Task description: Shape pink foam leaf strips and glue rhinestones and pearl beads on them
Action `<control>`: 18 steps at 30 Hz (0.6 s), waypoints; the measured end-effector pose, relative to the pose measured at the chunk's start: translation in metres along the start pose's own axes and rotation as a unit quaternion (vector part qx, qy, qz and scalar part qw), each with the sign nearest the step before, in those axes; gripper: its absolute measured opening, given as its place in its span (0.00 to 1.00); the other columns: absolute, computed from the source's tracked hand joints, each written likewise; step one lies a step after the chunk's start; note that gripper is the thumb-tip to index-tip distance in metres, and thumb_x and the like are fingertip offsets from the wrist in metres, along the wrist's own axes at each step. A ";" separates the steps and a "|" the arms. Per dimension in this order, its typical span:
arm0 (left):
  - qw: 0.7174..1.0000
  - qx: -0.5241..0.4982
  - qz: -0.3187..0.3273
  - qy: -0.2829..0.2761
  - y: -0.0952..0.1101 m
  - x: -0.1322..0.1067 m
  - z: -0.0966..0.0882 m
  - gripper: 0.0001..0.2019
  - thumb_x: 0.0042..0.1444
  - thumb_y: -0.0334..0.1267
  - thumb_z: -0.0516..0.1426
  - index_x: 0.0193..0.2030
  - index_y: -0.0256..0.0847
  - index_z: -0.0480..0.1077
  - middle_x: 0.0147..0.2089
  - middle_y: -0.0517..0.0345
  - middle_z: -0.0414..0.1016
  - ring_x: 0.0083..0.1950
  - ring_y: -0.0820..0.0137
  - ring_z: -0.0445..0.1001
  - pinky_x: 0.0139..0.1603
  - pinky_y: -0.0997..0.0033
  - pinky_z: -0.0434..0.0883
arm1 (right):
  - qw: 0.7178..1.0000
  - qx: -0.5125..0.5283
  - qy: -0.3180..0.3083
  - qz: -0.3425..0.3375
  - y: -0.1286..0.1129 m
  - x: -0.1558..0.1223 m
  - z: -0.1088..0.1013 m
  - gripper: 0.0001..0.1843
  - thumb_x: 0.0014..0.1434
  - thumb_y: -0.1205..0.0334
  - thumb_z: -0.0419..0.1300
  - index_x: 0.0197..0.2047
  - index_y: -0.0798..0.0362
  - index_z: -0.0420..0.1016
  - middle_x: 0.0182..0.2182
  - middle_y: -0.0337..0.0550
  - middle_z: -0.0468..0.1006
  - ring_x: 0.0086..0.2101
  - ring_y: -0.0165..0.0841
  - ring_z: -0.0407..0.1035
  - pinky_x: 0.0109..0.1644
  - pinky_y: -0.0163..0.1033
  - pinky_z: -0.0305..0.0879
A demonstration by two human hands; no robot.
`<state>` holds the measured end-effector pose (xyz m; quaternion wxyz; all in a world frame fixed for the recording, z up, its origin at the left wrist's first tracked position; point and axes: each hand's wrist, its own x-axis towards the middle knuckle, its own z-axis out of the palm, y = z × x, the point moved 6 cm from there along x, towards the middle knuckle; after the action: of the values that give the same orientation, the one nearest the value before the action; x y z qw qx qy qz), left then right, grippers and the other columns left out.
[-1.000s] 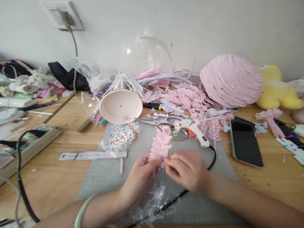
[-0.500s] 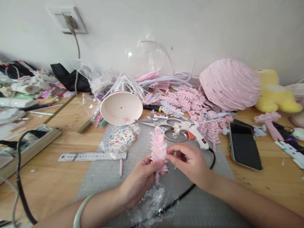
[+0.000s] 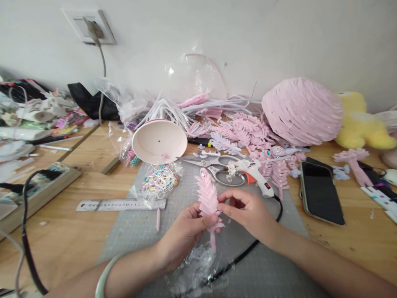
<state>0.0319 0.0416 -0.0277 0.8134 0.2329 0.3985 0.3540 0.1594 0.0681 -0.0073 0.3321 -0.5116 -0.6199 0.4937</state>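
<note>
2 hands, 1 pink fringed piece [image 3: 207,198] between them, held upright above the grey cutting mat [image 3: 139,231], near its middle. Left hand [image 3: 182,234] clenched round the piece's lower part, thumb across the front, thin stem sticking out below. Right hand [image 3: 248,212] pinches the piece's right edge with thumb and forefinger. 1 pale green bangle [image 3: 104,278] on the left wrist.

Behind the piece on the mat: 1 pair of scissors [image 3: 214,165] and 1 white glue gun [image 3: 254,176] with orange trigger, its black cord [image 3: 242,255] passing under the right forearm. 1 metal ruler [image 3: 120,204] lies flat to the left, 1 clear bag of beads [image 3: 159,182] above it, 1 white cup [image 3: 159,141] tipped on its side. Crumpled clear film [image 3: 195,269] below the hands.

1 dark phone [image 3: 322,192] on the wooden bench [image 3: 71,236] at right. 1 ribbed pink dome [image 3: 302,111] and 1 yellow plush toy [image 3: 359,122] beyond.
</note>
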 end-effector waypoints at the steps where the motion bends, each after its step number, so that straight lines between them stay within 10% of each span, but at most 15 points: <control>1: 1.000 0.000 0.000 -0.002 0.000 0.000 0.000 0.13 0.41 0.36 0.69 0.33 0.33 0.75 0.29 0.57 0.75 0.30 0.75 0.71 0.33 0.78 0.67 | 1.000 -0.008 -0.006 0.001 0.000 0.000 0.001 0.07 0.53 0.59 0.61 0.34 0.52 0.76 0.22 0.35 0.70 0.23 0.26 0.59 0.25 0.31 0.56; 11: 1.000 0.008 0.000 -0.015 -0.001 0.000 -0.003 0.12 0.47 0.41 0.66 0.30 0.32 0.75 0.25 0.56 0.75 0.26 0.78 0.70 0.29 0.83 0.65 | 0.968 -0.155 -0.022 -0.198 -0.027 -0.005 0.000 0.02 0.55 0.66 0.60 0.31 0.53 0.73 0.25 0.35 0.71 0.22 0.23 0.61 0.25 0.29 0.56; 18: 0.999 -0.019 -0.020 -0.039 -0.006 -0.002 0.004 0.13 0.46 0.41 0.67 0.28 0.31 0.74 0.25 0.56 0.74 0.26 0.78 0.70 0.30 0.82 0.66 | 0.820 -0.341 0.115 -0.445 -0.044 -0.034 0.006 0.06 0.58 0.70 0.55 0.31 0.54 0.69 0.23 0.41 0.74 0.24 0.29 0.65 0.28 0.34 0.60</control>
<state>0.0366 0.0362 -0.0281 0.8396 0.2228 0.3645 0.3354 0.1489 0.0338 0.0362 0.3889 -0.3141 -0.8660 -0.0135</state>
